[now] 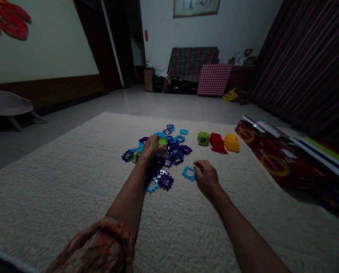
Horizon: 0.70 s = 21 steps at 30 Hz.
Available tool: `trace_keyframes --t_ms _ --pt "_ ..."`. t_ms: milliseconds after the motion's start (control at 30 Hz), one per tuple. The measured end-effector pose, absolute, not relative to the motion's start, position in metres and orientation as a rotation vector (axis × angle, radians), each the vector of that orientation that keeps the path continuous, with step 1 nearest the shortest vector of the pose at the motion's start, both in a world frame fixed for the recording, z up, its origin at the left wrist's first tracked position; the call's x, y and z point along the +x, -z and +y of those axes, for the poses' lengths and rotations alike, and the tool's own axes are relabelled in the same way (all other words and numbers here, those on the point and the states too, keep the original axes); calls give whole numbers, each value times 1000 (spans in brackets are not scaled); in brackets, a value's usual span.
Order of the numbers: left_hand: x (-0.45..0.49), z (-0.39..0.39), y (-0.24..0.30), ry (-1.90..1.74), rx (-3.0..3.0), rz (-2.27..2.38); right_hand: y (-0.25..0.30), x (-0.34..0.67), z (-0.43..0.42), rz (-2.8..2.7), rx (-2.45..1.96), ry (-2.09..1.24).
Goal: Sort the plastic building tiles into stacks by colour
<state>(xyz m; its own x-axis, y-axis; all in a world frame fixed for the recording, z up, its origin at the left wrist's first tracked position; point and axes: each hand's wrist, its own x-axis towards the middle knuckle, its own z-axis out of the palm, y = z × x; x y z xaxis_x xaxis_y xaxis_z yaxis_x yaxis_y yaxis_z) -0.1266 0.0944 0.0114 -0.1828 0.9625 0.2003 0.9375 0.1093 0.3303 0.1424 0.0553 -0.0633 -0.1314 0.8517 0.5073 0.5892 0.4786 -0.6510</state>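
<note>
A loose pile of plastic interlocking building pieces (173, 148), mostly purple and blue, lies on the pale mat. My left hand (151, 148) is over the pile, its thumb and fingers closed at a flat green interlocking piece (163, 141). To the right of the pile, my right hand (206, 175) rests low over the mat. Its curled fingers pinch the edge of a light blue square frame piece (189, 173). Beyond that hand stand a green stack (203, 138), a red stack (217, 142) and a yellow stack (232, 143) of similar pieces.
Red boxes (289, 161) line the right edge of the textured mat (81, 182). Farther off are a cloth-covered cabinet (192, 62), a checked pink panel (214, 79) and a dark curtain (303, 57). A low chair (10, 104) stands at the far left.
</note>
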Motion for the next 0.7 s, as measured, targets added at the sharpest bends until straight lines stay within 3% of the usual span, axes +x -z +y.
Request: trace_keyframes --t_ms 533,700 --pt "-122 100 -19 -957 1956 2317 64 142 57 -1842 -1215 -361" --pt "-90 99 -14 -916 2122 2102 66 141 60 -1748 -1270 -313"
